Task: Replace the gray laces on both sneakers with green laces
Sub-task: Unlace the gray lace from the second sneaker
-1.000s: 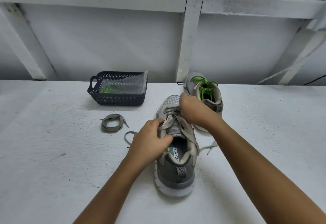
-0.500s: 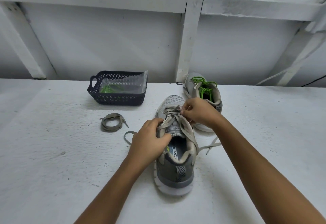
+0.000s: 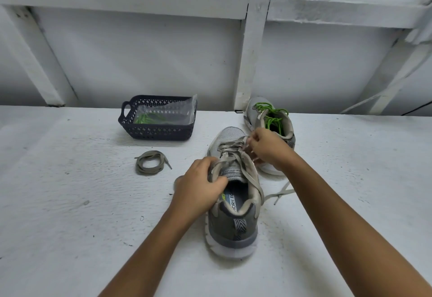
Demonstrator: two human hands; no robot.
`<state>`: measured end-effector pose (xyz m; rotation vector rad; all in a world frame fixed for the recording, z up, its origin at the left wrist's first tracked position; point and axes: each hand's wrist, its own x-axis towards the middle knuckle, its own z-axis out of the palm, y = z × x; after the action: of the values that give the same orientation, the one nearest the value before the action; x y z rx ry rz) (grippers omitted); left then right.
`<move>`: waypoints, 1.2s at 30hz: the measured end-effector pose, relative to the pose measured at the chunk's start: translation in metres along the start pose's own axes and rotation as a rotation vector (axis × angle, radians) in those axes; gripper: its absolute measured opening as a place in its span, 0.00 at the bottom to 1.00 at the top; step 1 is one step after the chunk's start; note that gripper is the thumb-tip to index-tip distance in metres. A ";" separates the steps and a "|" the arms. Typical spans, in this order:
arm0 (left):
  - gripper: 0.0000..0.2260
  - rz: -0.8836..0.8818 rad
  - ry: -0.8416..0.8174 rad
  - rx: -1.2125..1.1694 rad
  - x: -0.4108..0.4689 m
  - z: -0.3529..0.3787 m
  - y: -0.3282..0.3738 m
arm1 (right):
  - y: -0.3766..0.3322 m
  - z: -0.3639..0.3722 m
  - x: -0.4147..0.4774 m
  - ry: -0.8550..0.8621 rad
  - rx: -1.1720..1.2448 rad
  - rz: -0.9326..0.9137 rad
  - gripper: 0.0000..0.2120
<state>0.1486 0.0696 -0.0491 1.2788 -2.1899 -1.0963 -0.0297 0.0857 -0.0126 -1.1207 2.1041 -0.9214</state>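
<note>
Rightward and nearer, the right hand [image 3: 268,150] now pinches the gray lace [image 3: 230,156] at the near sneaker [image 3: 233,231]'s outer eyelets. The left hand [image 3: 198,186]'s grip clamps its upper on the counter [image 3: 70,203]. A snagged lace tip could jerk it into the relaced sneaker [image 3: 253,107] just behind. Two sneakers, one coiled gray lace [image 3: 149,162], one basket [image 3: 159,131], one bag of green laces [image 3: 163,116].

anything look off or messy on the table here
Nothing damaged or spilled. A loose lace end trails from the near sneaker across the table, and a coiled gray lace lies near the basket.
</note>
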 end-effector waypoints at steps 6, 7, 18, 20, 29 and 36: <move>0.26 -0.004 0.000 -0.010 0.002 0.001 -0.003 | -0.008 -0.007 -0.003 -0.015 0.050 0.017 0.16; 0.26 -0.002 0.000 -0.014 0.002 0.001 -0.003 | -0.007 -0.006 -0.005 -0.047 -0.010 0.010 0.16; 0.28 -0.007 -0.004 -0.025 0.003 0.002 -0.005 | -0.012 -0.019 0.003 0.095 0.237 0.038 0.12; 0.27 -0.005 -0.006 -0.030 0.003 0.002 -0.005 | -0.010 -0.015 0.002 0.092 0.183 0.034 0.12; 0.34 0.006 -0.005 -0.135 0.006 0.007 -0.011 | -0.012 -0.012 -0.005 0.060 0.144 0.042 0.11; 0.30 0.031 0.007 -0.112 0.004 0.006 -0.010 | -0.017 -0.026 -0.001 0.201 0.119 -0.011 0.15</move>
<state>0.1478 0.0664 -0.0608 1.1953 -2.1047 -1.1824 -0.0406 0.0877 0.0169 -1.0166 2.1696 -1.1911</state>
